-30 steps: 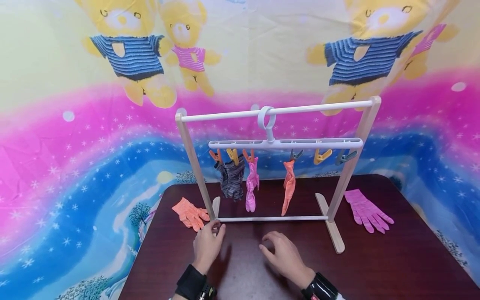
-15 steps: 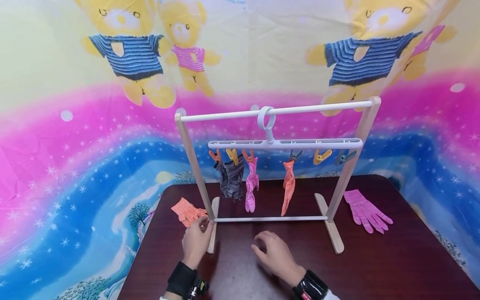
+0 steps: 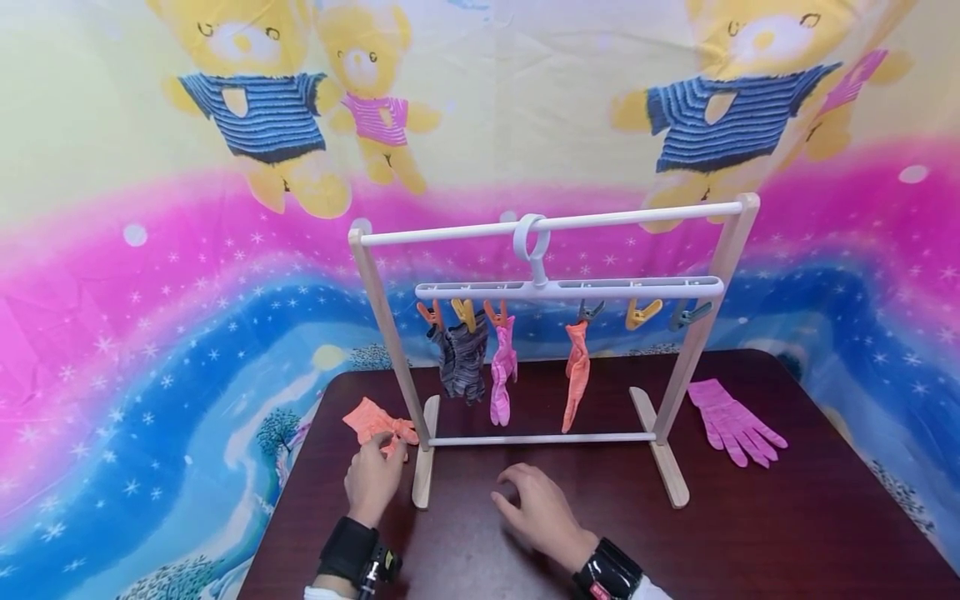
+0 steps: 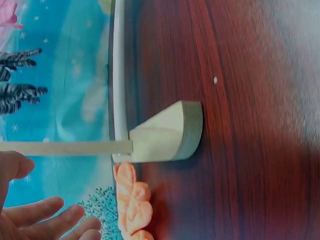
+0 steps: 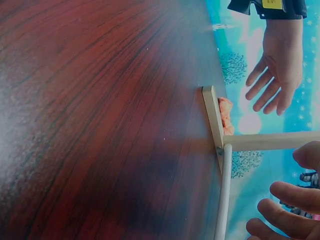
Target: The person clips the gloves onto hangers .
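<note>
My left hand (image 3: 373, 477) hovers by the rack's left foot, overlapping an orange glove (image 3: 369, 417) that lies on the table. In the left wrist view its fingers (image 4: 40, 212) are spread and relaxed, with nothing between them, and the orange glove (image 4: 134, 205) lies beyond the wooden foot. My right hand (image 3: 542, 510) is held in front of the rack, fingers loosely bent and holding nothing. From the white hanger (image 3: 480, 290) hang dark striped gloves (image 3: 467, 362), a pink glove (image 3: 503, 375) and an orange glove (image 3: 577, 375), each clipped by clothespins.
The wooden rack (image 3: 384, 333) stands mid-table with a white lower bar (image 3: 540, 438) and feet that stick out forward. A pink glove (image 3: 737, 423) lies flat right of it. A yellow clothespin (image 3: 642, 314) and a grey-blue clothespin (image 3: 690, 315) hang with nothing in them. A printed cloth backs the table.
My left hand has moved left, from in front of the rack's left post to over the orange glove on the table. My right hand has drifted slightly left.
</note>
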Action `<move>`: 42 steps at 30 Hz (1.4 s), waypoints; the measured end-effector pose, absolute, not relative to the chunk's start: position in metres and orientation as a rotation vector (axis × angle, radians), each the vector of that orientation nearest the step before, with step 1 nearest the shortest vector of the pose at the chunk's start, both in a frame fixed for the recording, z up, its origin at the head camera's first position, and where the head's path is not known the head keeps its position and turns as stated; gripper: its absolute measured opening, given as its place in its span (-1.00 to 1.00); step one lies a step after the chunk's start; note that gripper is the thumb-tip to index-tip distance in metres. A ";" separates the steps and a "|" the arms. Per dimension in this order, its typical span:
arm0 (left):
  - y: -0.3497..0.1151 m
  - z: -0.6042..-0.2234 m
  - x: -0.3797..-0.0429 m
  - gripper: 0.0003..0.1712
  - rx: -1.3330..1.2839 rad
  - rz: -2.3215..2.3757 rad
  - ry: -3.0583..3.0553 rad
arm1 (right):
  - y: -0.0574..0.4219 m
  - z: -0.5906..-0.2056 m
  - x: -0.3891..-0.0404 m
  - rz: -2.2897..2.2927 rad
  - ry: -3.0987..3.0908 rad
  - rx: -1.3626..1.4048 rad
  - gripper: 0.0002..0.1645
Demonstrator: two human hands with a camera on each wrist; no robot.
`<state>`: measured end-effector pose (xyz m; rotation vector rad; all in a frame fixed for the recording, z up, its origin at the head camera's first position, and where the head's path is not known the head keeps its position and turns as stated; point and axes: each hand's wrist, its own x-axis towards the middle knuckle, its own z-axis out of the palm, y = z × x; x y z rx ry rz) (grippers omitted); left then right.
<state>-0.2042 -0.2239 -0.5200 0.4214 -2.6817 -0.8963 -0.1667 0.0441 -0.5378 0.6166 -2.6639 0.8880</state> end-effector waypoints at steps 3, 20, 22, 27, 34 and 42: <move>-0.229 -0.520 -0.206 -0.50 0.438 -0.886 -2.687 | 0.041 -0.538 -0.168 0.892 -2.672 0.630 -0.82; -0.247 -0.518 -0.223 -0.27 0.428 -0.774 -2.778 | 0.033 -0.533 -0.174 0.873 -2.702 0.692 -0.71; -0.245 -0.517 -0.227 -0.24 0.419 -0.789 -2.787 | 0.032 -0.532 -0.175 0.883 -2.706 0.696 -0.70; -0.240 -0.514 -0.239 -0.24 0.391 -0.794 -2.811 | 0.029 -0.531 -0.176 0.892 -2.714 0.709 -0.69; -0.241 -0.516 -0.248 -0.25 0.366 -0.736 -2.839 | 0.025 -0.532 -0.178 0.890 -2.729 0.715 -0.67; -0.242 -0.518 -0.252 -0.30 0.383 -0.718 -2.875 | 0.021 -0.531 -0.179 0.877 -2.737 0.718 -0.69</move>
